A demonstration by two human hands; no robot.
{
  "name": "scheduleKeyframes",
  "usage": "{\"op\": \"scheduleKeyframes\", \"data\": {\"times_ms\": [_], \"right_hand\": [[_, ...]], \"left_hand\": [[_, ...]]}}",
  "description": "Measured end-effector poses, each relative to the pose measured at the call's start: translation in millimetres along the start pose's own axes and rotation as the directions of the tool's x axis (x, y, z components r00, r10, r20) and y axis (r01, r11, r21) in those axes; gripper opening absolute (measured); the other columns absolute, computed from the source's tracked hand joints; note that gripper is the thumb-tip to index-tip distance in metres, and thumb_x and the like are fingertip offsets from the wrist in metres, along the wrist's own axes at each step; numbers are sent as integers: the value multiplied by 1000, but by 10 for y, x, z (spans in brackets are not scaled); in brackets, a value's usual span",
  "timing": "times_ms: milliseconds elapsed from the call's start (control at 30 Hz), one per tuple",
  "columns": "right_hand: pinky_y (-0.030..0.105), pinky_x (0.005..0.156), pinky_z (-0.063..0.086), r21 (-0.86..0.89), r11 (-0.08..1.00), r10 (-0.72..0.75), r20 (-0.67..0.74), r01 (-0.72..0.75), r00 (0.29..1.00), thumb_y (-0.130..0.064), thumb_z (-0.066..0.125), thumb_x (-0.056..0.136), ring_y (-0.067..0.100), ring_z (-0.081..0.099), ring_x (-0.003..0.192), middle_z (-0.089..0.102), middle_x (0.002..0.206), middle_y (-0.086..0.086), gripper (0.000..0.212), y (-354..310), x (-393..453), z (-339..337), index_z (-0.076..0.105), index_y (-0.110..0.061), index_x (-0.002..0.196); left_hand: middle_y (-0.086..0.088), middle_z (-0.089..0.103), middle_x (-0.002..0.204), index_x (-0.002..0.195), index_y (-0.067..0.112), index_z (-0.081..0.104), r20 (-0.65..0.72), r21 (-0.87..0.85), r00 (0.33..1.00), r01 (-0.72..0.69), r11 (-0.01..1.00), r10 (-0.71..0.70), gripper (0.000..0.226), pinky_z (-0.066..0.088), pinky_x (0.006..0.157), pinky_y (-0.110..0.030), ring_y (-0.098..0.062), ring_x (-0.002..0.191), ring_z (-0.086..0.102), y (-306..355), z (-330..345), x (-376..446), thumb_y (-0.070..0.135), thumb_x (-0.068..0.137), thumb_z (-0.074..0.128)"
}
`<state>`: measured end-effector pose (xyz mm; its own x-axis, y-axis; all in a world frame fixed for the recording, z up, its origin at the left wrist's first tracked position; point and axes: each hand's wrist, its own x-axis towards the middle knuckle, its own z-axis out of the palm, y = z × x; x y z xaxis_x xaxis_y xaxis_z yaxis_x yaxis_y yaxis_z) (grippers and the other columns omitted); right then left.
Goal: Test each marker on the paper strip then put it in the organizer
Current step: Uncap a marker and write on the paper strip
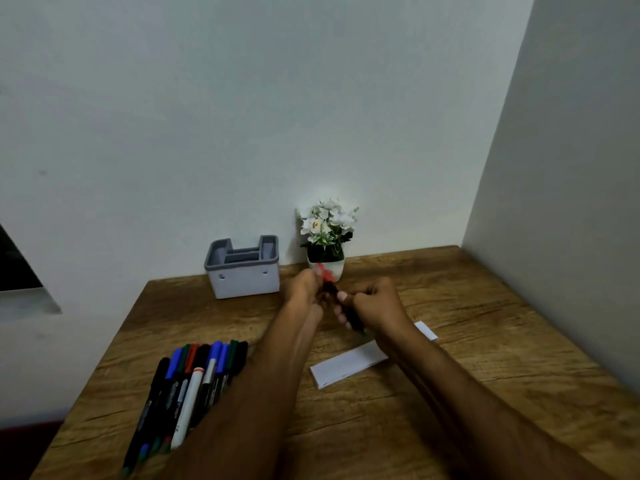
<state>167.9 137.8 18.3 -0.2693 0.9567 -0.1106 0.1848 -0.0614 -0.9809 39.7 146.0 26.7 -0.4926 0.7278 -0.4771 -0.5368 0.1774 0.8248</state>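
Both hands meet above the middle of the wooden table (485, 306). My right hand (372, 301) grips the dark barrel of a marker (348, 315). My left hand (304, 289) pinches the marker's red cap (323, 271) at its far end; whether the cap is on or off is blurred. The white paper strip (346, 367) lies on the table below my right wrist, which hides its middle. A grey organizer (242, 271) with several compartments stands at the back against the wall. Several markers (194, 379) lie in a row at the left front.
A small white pot with white flowers (327, 237) stands right of the organizer, just behind my hands. Walls close off the table at the back and on the right. The table's left edge runs diagonally past the marker row.
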Motion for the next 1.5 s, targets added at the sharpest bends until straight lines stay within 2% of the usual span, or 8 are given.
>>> {"op": "scheduleKeyframes", "data": {"times_ms": [100, 167, 333, 433, 600, 833, 1000, 1500], "right_hand": [[35, 56, 48, 43, 995, 83, 53, -86, 995, -5, 63, 99, 26, 59, 58, 68, 63, 15, 25, 74, -34, -89, 71, 18, 92], [37, 59, 51, 55, 997, 61, 12, -62, 998, -6, 65, 98, 24, 62, 57, 71, 66, 14, 24, 133, -15, -170, 75, 14, 88], [27, 54, 54, 147, 989, -17, -60, 25, 998, -11, 70, 96, 19, 66, 57, 74, 69, 15, 23, 157, 28, -235, 78, 5, 82], [25, 52, 54, 193, 978, -67, -77, 81, 995, -10, 73, 93, 20, 68, 58, 74, 68, 14, 15, 175, 5, -234, 78, 3, 88], [29, 54, 56, 290, 950, -101, -79, 120, 992, -4, 69, 94, 23, 72, 64, 78, 81, 17, 29, 214, -14, -263, 71, -21, 117], [30, 72, 64, 544, 833, -80, -66, 102, 995, 8, 48, 102, 25, 77, 80, 76, 96, 21, 27, 259, 7, -205, 64, -1, 121], [29, 60, 59, 409, 890, -142, -171, 201, 975, 2, 69, 93, 23, 72, 67, 76, 81, 13, 17, 335, -131, -151, 69, -7, 107], [32, 53, 54, 334, 940, -27, -143, 74, 989, -9, 65, 97, 23, 65, 54, 75, 73, 17, 12, 413, -34, -225, 74, -3, 104]], "left_hand": [[-8, 64, 64, 78, 3, 64, -229, 7, 972, -56, 998, 56, 22, 42, 43, -24, -13, 46, 51, 178, -115, 224, 19, 92, 69], [-7, 71, 75, 83, 3, 69, -273, 382, 929, -136, 914, 252, 28, 46, 47, -24, -14, 53, 60, 209, -169, 331, 31, 87, 75], [-3, 73, 74, 75, 14, 75, 178, 892, 840, -358, 277, 512, 38, 49, 58, -26, -20, 72, 69, -103, -103, 332, 51, 71, 81], [-5, 72, 83, 81, 13, 73, 263, 913, 781, -391, 116, 567, 38, 56, 63, -31, -23, 78, 69, -223, -93, 300, 49, 70, 82], [-4, 72, 81, 81, 13, 74, 309, 913, 743, -407, 34, 594, 40, 59, 65, -32, -21, 77, 69, -280, -118, 250, 52, 70, 80], [-5, 63, 102, 103, 12, 63, 413, 834, 578, -551, -36, 703, 19, 52, 85, -41, -23, 99, 58, -376, -289, -4, 20, 87, 58], [-15, 18, 163, 155, 0, 17, 476, 863, 734, -495, -98, 485, 65, 15, 124, -40, -28, 152, 13, -574, -573, -270, 25, 100, 42], [-13, -9, 166, 158, 6, -3, 523, 840, 813, -440, -318, 255, 72, -10, 123, -47, -25, 152, -16, -802, -825, -372, 42, 104, 29]]}}
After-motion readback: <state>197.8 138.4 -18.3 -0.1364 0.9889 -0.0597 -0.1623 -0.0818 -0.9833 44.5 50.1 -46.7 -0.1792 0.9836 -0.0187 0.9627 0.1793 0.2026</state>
